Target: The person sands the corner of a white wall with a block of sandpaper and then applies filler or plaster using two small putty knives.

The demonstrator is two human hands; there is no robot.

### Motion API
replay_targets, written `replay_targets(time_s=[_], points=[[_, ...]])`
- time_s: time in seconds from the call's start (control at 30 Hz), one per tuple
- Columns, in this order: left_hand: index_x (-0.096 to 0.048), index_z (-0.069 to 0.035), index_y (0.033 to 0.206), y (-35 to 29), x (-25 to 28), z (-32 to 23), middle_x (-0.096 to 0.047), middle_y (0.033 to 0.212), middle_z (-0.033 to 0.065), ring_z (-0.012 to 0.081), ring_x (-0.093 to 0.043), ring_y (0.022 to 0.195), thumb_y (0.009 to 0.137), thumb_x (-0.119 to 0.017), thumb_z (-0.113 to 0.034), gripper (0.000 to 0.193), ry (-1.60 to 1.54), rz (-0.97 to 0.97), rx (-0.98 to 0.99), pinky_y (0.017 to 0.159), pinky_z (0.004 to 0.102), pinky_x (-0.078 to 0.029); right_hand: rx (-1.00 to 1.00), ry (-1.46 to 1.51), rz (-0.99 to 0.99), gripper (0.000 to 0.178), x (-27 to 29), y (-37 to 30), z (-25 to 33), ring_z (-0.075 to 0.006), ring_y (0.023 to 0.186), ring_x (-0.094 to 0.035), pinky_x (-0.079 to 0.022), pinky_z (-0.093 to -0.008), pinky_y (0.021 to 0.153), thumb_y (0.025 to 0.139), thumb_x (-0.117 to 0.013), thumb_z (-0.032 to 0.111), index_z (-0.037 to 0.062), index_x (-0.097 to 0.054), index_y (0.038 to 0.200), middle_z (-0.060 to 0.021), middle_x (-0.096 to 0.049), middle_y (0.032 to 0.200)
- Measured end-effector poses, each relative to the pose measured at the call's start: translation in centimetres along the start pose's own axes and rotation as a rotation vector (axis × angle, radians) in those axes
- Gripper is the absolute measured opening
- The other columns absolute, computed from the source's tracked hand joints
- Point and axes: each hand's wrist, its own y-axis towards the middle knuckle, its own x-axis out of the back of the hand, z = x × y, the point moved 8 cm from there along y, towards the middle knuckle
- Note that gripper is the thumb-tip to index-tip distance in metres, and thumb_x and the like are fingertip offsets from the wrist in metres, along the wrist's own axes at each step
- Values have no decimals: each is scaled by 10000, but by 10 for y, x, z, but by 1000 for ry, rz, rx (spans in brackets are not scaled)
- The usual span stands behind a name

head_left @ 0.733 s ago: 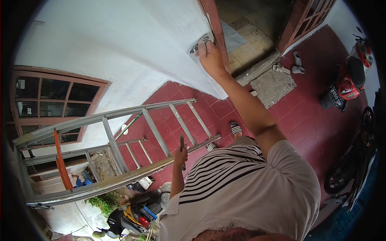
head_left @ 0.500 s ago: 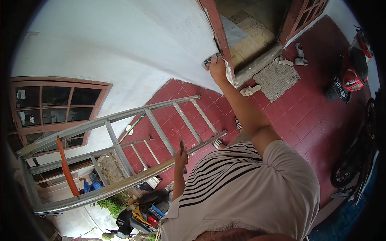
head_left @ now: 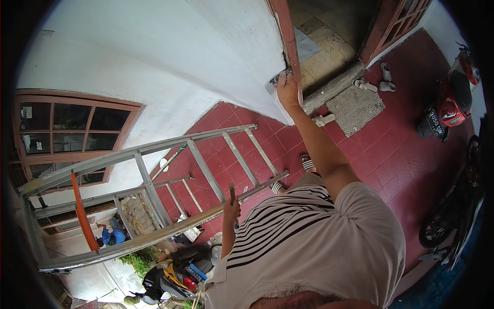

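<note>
A small scraper-like tool presses against the white wall right at the edge of the red door frame, gripped in the right hand, whose fingers are closed around its handle at full arm's reach. Over the past fraction of a second that hand has slid down and to the right along the wall, from the open plaster onto the frame's edge, which suggests the stroke is now finishing against the trim. The left hand hangs low beside the striped shirt, curled around a thin dark stick-like tool; it has kept its place. An aluminium ladder leans across the scene below, an orange strap on its side rail. Further out lie the red tiled floor, a doormat, sandals, a wooden-framed window and a red scooter.
</note>
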Motion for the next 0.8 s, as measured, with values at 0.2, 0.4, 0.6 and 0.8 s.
replay_targets(time_s=[0.2,0.4,0.6,0.8], points=[[-575,-69,981,10,7,1,-424,580,-38,77,-423,444,995,-557,-344,275,7,-25,-12,394,264,-349,1,51,20,381,2,8,53,-367,694,-673,-521,-468,677,1012,-436,273,-42,-547,829,-214,-636,684],[-599,-65,1020,14,-6,-12,-437,592,-32,76,-440,469,999,-553,-347,286,30,35,-45,398,264,-354,101,-199,-18,382,-3,11,-1,-444,734,-644,-504,-502,706,1008,-436,277,-45,-561,843,-283,-632,763],[-614,-53,1090,15,5,4,-440,596,-32,74,-438,469,1004,-544,-347,314,24,32,-33,401,258,-356,-57,29,28,391,-12,5,16,-500,811,-607,-479,-539,754,1008,-449,285,-54,-554,843,-317,-612,788],[-609,-38,1153,18,6,-2,-431,588,-34,73,-437,465,1003,-545,-350,352,10,40,-55,396,254,-356,246,-176,-72,381,6,5,46,-500,819,-598,-474,-530,742,1011,-447,276,-63,-554,875,-317,-612,830]])
